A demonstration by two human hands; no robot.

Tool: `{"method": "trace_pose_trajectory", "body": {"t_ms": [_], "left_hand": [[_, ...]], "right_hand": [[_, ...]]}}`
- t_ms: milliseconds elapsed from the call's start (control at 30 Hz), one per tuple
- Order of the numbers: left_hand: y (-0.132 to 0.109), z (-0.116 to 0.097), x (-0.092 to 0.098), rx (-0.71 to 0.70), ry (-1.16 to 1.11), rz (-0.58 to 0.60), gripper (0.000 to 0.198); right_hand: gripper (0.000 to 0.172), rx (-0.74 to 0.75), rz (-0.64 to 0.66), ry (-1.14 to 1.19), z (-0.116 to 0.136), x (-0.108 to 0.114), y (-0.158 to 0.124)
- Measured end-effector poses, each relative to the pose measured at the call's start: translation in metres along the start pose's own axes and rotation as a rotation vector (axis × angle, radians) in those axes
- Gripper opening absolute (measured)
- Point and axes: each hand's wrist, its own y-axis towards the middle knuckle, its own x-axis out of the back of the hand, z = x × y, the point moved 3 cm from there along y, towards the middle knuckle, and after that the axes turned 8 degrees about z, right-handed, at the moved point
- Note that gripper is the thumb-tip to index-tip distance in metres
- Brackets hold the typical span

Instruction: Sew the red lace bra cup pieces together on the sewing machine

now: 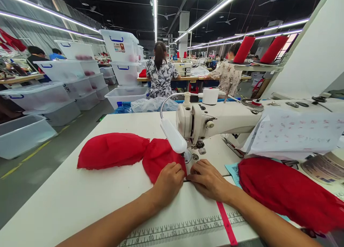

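A piece of red fabric (158,157) lies under the needle area of a white sewing machine (225,114). My left hand (172,175) rests on its near right part with the fingers curled and pressed onto the cloth. Beside it, my right hand (205,177) pinches at the fabric's right edge, close in front of the presser foot; the fingertips partly hide what they grip. Joined or touching at the left is another red fabric piece (113,150), spread on the white table (107,200). A white lamp (173,136) on a bendable neck hangs over the stitching spot and hides part of it.
More red fabric (290,189) is heaped at the right, partly on a light blue sheet (233,172). Written paper (295,130) leans on the machine. A ruler strip (188,232) runs along the front edge. Clear plastic bins (70,75) stand left; co-workers sit ahead.
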Motion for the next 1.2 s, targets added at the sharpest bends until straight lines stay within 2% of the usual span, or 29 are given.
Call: {"method": "trace_pose_trajectory", "body": {"t_ms": [167,300,467,733,1033,1200], "left_hand": [[-0.002,0.002,0.003,0.034,-0.112,-0.071,0.021],[-0.003,0.003,0.003,0.067,-0.167,-0.054,0.019],[-0.003,0.002,-0.001,0.052,-0.128,-0.013,0.023],[-0.002,0.004,0.000,0.074,-0.162,-0.060,0.021],[-0.003,0.003,0.000,0.019,-0.175,-0.010,0.018],[-0.005,0.001,0.001,-0.059,-0.113,0.038,0.021]], "right_hand": [[0.023,-0.003,0.014,-0.033,-0.001,-0.001,0.000],[0.023,0.000,0.008,-0.045,-0.002,-0.001,0.000],[0.023,-0.009,0.023,-0.041,0.000,0.001,0.001],[0.025,-0.007,0.006,-0.017,0.000,0.001,0.000],[0.026,-0.010,-0.004,0.022,0.000,0.002,0.000],[0.027,-0.087,-0.036,0.147,-0.010,0.001,0.001]]}}
